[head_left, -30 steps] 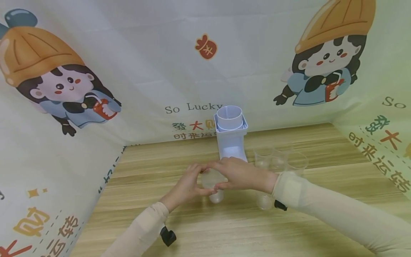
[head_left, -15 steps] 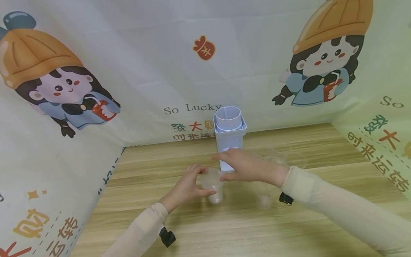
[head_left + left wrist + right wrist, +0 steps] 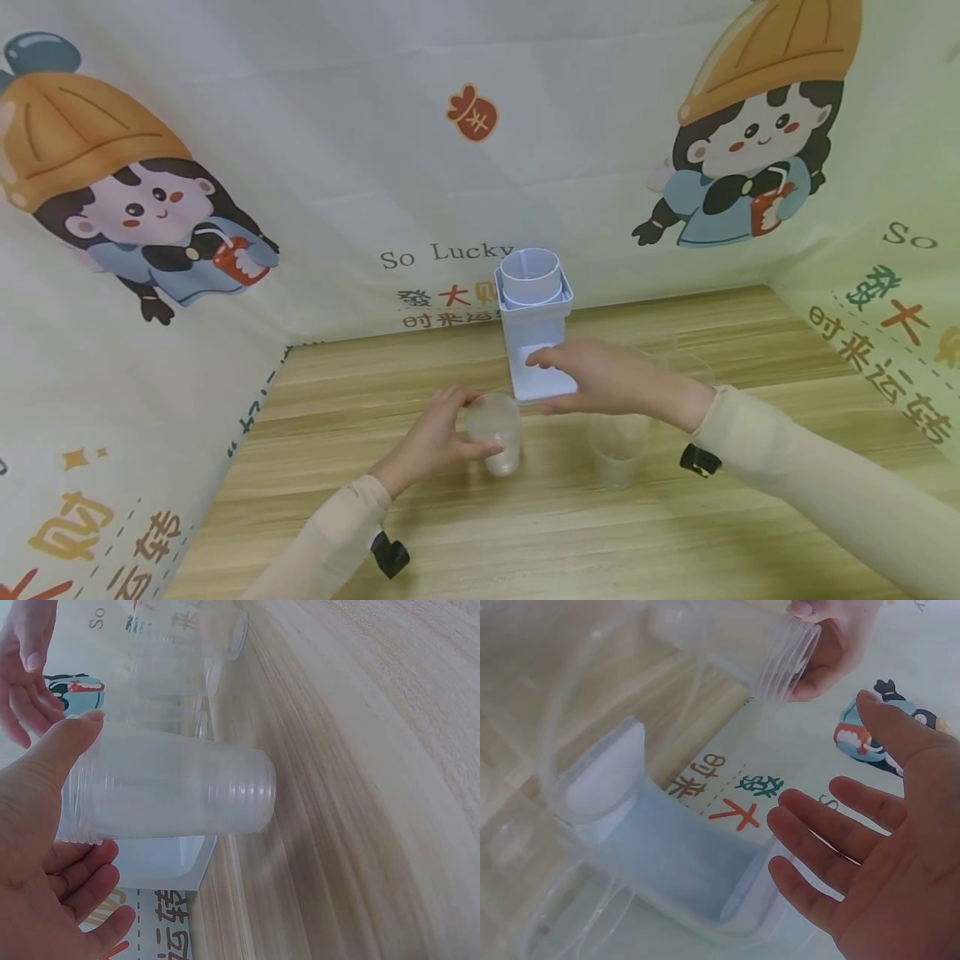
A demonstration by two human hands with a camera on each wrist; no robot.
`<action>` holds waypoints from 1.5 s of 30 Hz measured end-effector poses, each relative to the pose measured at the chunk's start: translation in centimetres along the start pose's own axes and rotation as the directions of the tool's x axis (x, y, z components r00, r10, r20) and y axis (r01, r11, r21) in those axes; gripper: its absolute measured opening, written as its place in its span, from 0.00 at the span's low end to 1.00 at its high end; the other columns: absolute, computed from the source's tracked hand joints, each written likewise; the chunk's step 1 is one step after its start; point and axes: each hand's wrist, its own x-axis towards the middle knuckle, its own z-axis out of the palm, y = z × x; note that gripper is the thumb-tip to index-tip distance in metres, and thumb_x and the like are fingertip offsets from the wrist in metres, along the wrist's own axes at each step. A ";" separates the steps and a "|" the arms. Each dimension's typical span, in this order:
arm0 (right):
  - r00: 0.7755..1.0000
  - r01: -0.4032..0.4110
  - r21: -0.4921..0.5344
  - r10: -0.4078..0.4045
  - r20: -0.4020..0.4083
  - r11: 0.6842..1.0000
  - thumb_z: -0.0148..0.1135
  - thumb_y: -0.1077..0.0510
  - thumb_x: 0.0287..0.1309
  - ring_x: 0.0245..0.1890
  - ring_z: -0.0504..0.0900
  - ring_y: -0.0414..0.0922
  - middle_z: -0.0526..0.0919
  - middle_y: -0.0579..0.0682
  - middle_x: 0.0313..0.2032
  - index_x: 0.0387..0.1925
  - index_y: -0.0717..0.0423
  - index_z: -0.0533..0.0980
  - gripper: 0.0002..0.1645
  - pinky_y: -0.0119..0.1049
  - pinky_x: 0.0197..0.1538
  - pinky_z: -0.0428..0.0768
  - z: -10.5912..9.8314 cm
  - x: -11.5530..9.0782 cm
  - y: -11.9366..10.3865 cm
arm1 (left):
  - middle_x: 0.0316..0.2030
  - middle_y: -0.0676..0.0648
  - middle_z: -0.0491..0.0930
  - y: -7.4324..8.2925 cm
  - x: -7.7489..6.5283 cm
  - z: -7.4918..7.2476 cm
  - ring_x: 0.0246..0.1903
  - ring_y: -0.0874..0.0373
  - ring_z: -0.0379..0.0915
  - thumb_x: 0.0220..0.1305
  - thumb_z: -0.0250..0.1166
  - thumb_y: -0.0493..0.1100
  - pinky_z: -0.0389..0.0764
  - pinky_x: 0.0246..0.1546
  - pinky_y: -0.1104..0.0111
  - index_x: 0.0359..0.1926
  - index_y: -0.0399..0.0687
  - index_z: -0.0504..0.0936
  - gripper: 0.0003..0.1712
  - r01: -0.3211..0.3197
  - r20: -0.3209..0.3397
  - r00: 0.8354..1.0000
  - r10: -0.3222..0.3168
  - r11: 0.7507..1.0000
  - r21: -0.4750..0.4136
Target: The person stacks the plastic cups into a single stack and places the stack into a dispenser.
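Observation:
My left hand point(image 3: 435, 437) holds a stack of clear plastic cups point(image 3: 501, 437) upright on the wooden table. In the left wrist view, the thumb lies on one side of the nested rims and the fingers on the other. To the right, my right hand point(image 3: 600, 375) hovers with its fingers spread and nothing in them, in front of the white cup dispenser point(image 3: 534, 325). Another clear cup point(image 3: 618, 454) stands on the table just below that hand. More clear cups point(image 3: 225, 634) stand farther right, partly hidden by the right forearm in the head view.
The dispenser has a round tube at the top and a flat foot point(image 3: 542, 385); it stands near the back wall. Printed cloth point(image 3: 360, 167) encloses the table point(image 3: 480, 542) at the back and sides. A black wrist camera point(image 3: 390, 554) hangs under the left sleeve.
My right hand has let go of the cup stack and moved to the right, away from it. My left hand still holds the stack in about the same place.

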 end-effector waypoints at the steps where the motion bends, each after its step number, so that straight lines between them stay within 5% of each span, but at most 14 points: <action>1: 1.000 -0.008 -0.003 0.008 0.004 1.000 0.70 0.44 0.56 0.53 0.83 0.52 0.84 0.55 0.55 0.60 0.56 0.74 0.34 0.49 0.56 0.81 0.1 -0.2 0.1 | 0.54 0.45 0.78 0.0 0.0 0.0 0.57 0.49 0.69 0.44 0.81 0.51 0.75 0.60 0.55 0.57 0.40 0.76 0.40 0.001 -0.001 1.000 -0.001 1.000 0.001; 13: 1.000 -0.017 -0.101 0.018 0.010 0.995 0.71 0.39 0.52 0.49 0.83 0.48 0.85 0.48 0.51 0.60 0.49 0.76 0.35 0.48 0.53 0.81 1.0 -2.7 0.9 | 0.54 0.45 0.78 0.0 -0.1 0.1 0.57 0.49 0.69 0.44 0.81 0.52 0.76 0.60 0.54 0.57 0.40 0.76 0.41 0.014 -0.001 1.000 -0.014 1.000 -0.004; 23: 0.997 -0.017 -0.014 0.018 0.069 1.000 0.75 0.39 0.45 0.58 0.80 0.54 0.82 0.53 0.57 0.61 0.52 0.75 0.42 0.54 0.61 0.77 1.3 -5.1 1.4 | 0.55 0.44 0.78 0.0 -0.1 0.2 0.58 0.49 0.69 0.44 0.81 0.53 0.76 0.59 0.54 0.57 0.40 0.76 0.41 0.009 -0.005 1.000 -0.009 1.000 0.001; 33: 0.994 -0.023 -0.066 0.030 0.106 0.998 0.79 0.42 0.39 0.62 0.76 0.58 0.80 0.56 0.60 0.62 0.52 0.74 0.47 0.61 0.65 0.71 1.2 -6.8 1.4 | 0.55 0.45 0.78 0.1 -0.1 0.1 0.58 0.49 0.69 0.44 0.81 0.53 0.76 0.59 0.55 0.58 0.41 0.76 0.41 0.021 -0.002 1.000 -0.021 1.000 0.013; 45: 0.995 -0.015 -0.093 0.024 0.101 0.996 0.79 0.42 0.38 0.59 0.78 0.57 0.81 0.54 0.58 0.60 0.52 0.75 0.45 0.61 0.59 0.76 1.3 -7.7 1.9 | 0.54 0.45 0.78 0.1 -0.1 0.1 0.57 0.50 0.69 0.44 0.81 0.53 0.77 0.59 0.55 0.57 0.41 0.76 0.41 0.016 -0.006 1.000 -0.016 1.000 0.018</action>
